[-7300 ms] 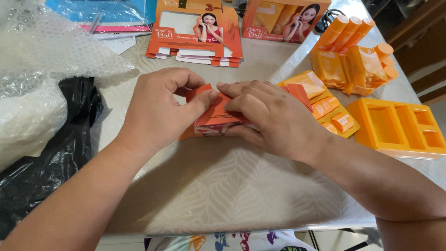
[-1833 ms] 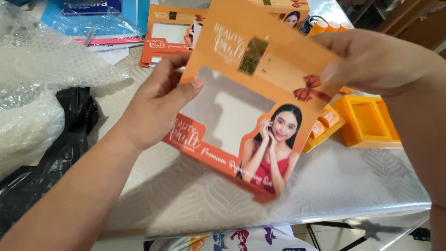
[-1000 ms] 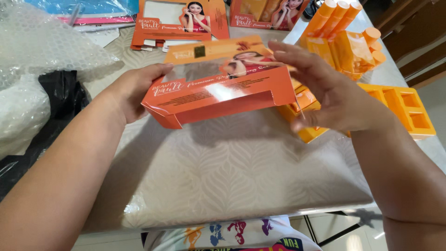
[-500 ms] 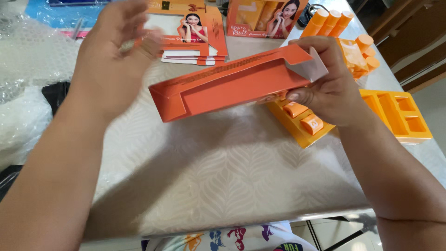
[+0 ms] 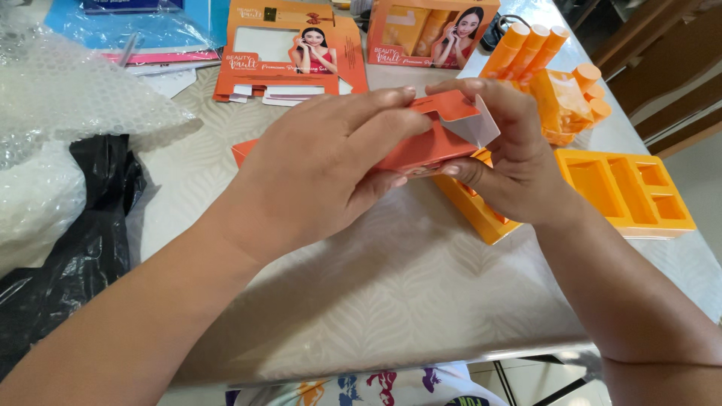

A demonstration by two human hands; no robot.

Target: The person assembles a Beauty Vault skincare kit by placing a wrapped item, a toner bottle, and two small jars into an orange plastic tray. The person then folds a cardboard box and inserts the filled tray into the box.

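Mid-frame, both hands, left hand (image 5: 316, 177) and right hand (image 5: 511, 162), grip the orange box (image 5: 436, 146), folding its end flap; tucking it needs care.

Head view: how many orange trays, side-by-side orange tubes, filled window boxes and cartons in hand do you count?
Orange trays: 2
Side-by-side tubes: 3
Filled window box: 1
Carton in hand: 1
Total: 7
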